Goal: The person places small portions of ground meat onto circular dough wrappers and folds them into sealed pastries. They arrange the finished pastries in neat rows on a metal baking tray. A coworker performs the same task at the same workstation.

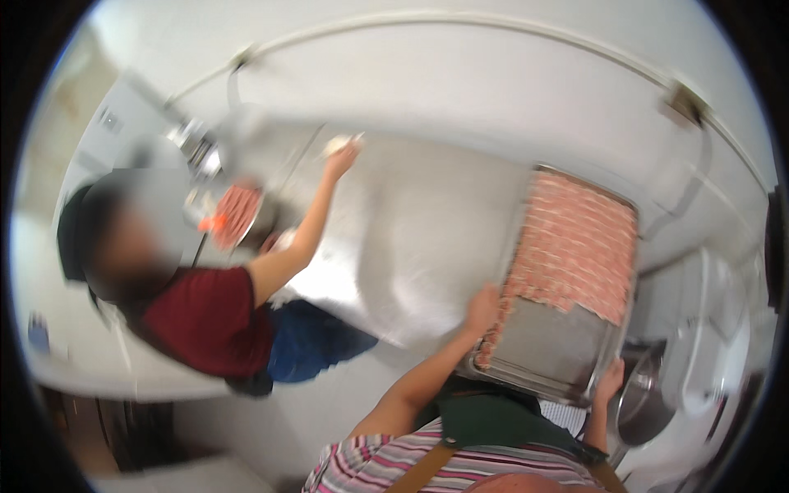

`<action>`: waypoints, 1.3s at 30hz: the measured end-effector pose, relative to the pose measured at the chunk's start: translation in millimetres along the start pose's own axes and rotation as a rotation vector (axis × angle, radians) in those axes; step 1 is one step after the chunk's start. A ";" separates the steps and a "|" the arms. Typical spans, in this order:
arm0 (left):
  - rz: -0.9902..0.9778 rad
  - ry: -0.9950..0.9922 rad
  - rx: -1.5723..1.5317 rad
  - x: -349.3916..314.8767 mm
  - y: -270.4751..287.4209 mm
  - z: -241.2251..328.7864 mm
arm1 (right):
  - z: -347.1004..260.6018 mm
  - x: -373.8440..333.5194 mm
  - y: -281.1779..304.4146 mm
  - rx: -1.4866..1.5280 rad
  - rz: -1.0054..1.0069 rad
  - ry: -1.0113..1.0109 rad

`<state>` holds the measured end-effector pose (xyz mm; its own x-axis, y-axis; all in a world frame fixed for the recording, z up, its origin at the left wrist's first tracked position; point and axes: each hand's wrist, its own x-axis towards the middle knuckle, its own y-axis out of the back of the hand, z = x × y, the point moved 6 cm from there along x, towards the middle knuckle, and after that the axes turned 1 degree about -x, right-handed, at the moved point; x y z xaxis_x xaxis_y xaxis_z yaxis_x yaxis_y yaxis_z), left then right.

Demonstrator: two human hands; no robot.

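A large metal tray (pixel 542 333) lies at the right end of the steel table, with its near end toward my body. Rows of pink raw meat pieces (pixel 575 246) cover its far part and run down its left side; bare metal shows at the near right. My left hand (pixel 483 309) is closed on the tray's left rim. Near the right front corner, my right hand (pixel 610 380) grips the opposite rim. The undersides of both grips are hidden.
A co-worker in a maroon top (pixel 201 316) stands at the left, one arm stretched over the steel table (pixel 427 222) with a pale cloth-like thing (pixel 339 145) in hand. A bowl of raw meat (pixel 238 215) is beside them. A white machine (pixel 699 329) and steel bowl (pixel 645 394) stand right.
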<state>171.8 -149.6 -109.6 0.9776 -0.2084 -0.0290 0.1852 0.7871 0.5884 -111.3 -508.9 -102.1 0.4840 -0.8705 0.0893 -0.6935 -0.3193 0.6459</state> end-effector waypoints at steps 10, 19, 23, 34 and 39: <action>0.056 -0.076 0.136 7.6 23.7 2.3 | 3.5 -18.2 -8.8 0.105 0.042 -0.015; -0.010 -0.085 0.151 7.5 21.2 13.3 | -5.6 -11.9 4.3 0.167 -0.074 -0.138; 0.002 0.004 0.102 5.2 11.8 -0.2 | -18.7 -6.4 13.1 0.149 -0.041 -0.051; 0.309 -0.070 -0.123 -25.0 81.2 -26.4 | -5.0 11.8 37.8 0.439 0.203 0.192; 0.243 0.086 -0.564 -51.5 128.0 -76.2 | -65.0 -1.9 33.3 0.804 -0.145 0.251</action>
<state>152.8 6.2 -94.4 0.9986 0.0446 -0.0268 -0.0426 0.9967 0.0695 -100.6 -493.5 -31.6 0.6353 -0.7221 0.2736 -0.7375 -0.6725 -0.0623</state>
